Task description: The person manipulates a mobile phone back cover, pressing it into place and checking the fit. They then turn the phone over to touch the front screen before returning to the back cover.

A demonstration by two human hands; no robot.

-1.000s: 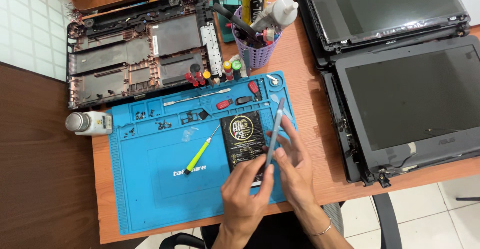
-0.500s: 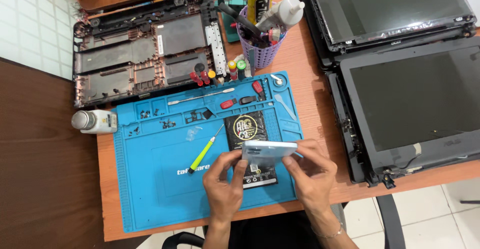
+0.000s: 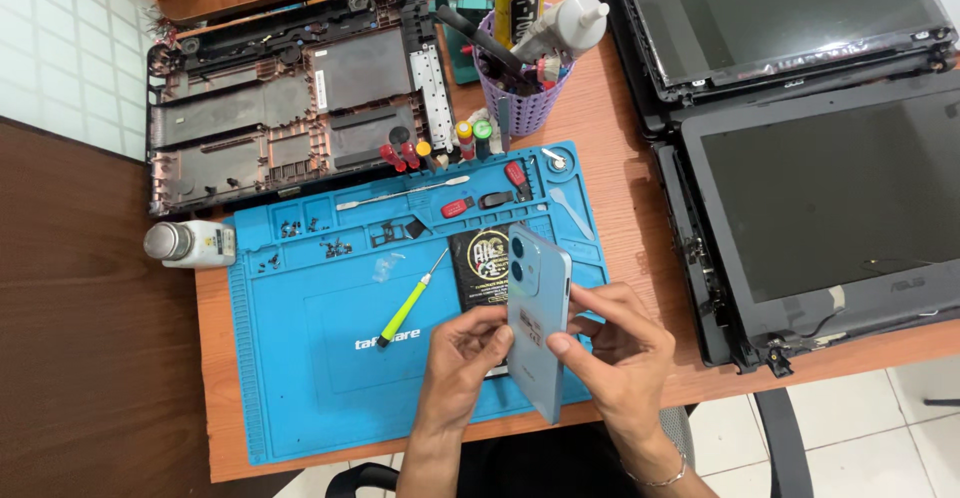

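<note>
Hands meet above the near edge of the blue work mat (image 3: 300, 378) in the head view, the left hand (image 3: 465, 358) and right hand (image 3: 610, 358) both closed in a pinching grip on a light blue phone back cover (image 3: 535, 323), held upright, camera holes at top. Its thin shell looks liable to slip or flex if either pinch loosens, dropping onto the black battery (image 3: 480, 268) or green screwdriver (image 3: 412, 298). Wrists rise from below, fingers curled at its edges.
</note>
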